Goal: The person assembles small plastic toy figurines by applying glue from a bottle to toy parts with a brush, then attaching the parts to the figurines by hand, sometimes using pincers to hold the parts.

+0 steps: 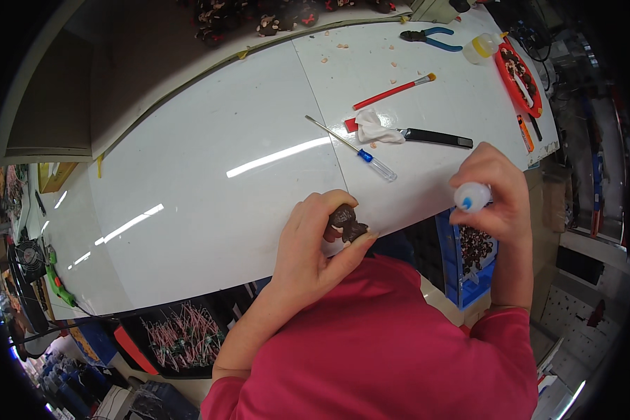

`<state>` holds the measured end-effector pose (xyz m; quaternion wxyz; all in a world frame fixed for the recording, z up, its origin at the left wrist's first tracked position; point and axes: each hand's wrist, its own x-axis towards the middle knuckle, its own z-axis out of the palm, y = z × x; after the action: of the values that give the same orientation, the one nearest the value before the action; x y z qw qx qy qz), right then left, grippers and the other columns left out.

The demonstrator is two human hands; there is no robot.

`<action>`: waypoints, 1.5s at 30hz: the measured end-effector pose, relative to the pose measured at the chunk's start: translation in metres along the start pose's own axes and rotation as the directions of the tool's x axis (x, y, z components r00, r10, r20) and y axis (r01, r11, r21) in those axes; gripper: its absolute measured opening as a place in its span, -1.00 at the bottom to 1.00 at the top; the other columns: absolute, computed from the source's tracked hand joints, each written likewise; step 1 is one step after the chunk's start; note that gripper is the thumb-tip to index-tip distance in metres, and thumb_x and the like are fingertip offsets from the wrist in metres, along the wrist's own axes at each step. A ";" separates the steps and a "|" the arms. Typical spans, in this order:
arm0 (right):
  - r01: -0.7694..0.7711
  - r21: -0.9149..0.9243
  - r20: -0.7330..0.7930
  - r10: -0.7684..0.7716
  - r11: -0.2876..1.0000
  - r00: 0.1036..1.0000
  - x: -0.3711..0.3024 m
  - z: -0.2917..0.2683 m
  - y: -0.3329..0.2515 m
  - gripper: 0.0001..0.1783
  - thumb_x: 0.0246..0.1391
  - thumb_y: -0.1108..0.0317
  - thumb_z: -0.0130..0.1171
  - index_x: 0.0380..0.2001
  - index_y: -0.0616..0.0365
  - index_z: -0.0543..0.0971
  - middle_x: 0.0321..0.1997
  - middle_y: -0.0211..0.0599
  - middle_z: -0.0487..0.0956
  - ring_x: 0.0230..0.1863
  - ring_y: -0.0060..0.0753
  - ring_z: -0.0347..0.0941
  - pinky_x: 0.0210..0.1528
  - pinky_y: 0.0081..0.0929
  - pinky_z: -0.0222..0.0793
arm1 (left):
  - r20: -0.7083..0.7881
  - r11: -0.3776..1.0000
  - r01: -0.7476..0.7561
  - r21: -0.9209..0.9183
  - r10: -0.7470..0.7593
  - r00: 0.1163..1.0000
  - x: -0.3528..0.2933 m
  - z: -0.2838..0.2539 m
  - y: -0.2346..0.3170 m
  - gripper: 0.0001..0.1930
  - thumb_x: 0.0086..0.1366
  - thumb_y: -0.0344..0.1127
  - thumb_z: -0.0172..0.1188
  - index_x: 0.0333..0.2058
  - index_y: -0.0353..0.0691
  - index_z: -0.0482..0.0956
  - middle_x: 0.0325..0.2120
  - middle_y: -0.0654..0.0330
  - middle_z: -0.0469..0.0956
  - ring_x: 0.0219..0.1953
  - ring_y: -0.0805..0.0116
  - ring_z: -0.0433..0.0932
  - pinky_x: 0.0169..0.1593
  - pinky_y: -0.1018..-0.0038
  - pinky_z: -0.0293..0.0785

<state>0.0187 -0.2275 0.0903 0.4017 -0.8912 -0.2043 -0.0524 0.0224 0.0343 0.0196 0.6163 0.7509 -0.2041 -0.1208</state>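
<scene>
Between the thumb and fingers of my left hand (306, 234) is a small dark brown figurine (346, 222) with lighter patches, held over the table's near edge. My right hand (497, 192) grips a small white squeeze bottle (473, 197), its blue tip pointing toward the camera. The two hands are well apart, and the bottle does not touch the figurine. On the white table (210, 217) beyond my hands lies a screwdriver (371, 159) with a clear and blue handle. Beside it are a black-handled tool (437, 138) and a crumpled white tissue (378, 127).
Farther back lie a red-handled brush (395, 91) and blue-handled pliers (432, 38). A yellow-banded bottle (480, 49) and a red tray (530, 98) of small parts stand at the right. Below the edge are a blue bin (477, 290) and a bin of wired parts (185, 336).
</scene>
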 end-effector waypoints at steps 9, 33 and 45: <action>0.113 -0.062 0.181 -0.100 0.992 0.978 0.006 0.010 -0.002 -0.49 -0.49 0.00 0.49 -0.47 0.08 0.57 -0.55 -0.42 0.43 -0.50 -0.33 0.34 -0.39 -0.46 0.19 | 0.000 1.000 -0.018 0.006 0.018 1.000 -0.001 0.000 -0.001 -0.61 0.05 -0.30 0.34 -0.16 -0.14 0.41 -0.47 0.23 0.34 -0.44 0.32 0.33 -0.43 0.50 0.37; 0.174 -0.134 0.253 -0.136 0.976 0.958 0.010 0.021 -0.001 -0.52 -0.48 0.03 0.49 -0.52 0.09 0.53 -0.58 -0.39 0.37 -0.49 -0.33 0.32 -0.39 -0.45 0.18 | 0.004 1.000 0.007 -0.020 -0.007 1.000 -0.002 0.000 -0.003 -0.61 0.05 -0.27 0.35 -0.16 -0.15 0.41 -0.47 0.24 0.36 -0.44 0.33 0.33 -0.44 0.51 0.37; 0.117 -0.099 0.247 -0.089 0.988 0.965 0.006 0.010 0.009 -0.57 -0.41 0.12 0.47 -0.51 0.14 0.53 -0.53 -0.36 0.42 -0.47 -0.35 0.35 -0.34 -0.48 0.21 | 0.011 1.000 0.000 0.006 0.000 1.000 0.004 -0.001 0.001 -0.62 0.03 -0.29 0.34 -0.19 -0.18 0.42 -0.47 0.22 0.37 -0.47 0.31 0.33 -0.38 0.47 0.29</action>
<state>0.0270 -0.2236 0.0786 0.3193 -0.9003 -0.2946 0.0244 0.0261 0.0336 0.0212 0.6129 0.7521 -0.2078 -0.1245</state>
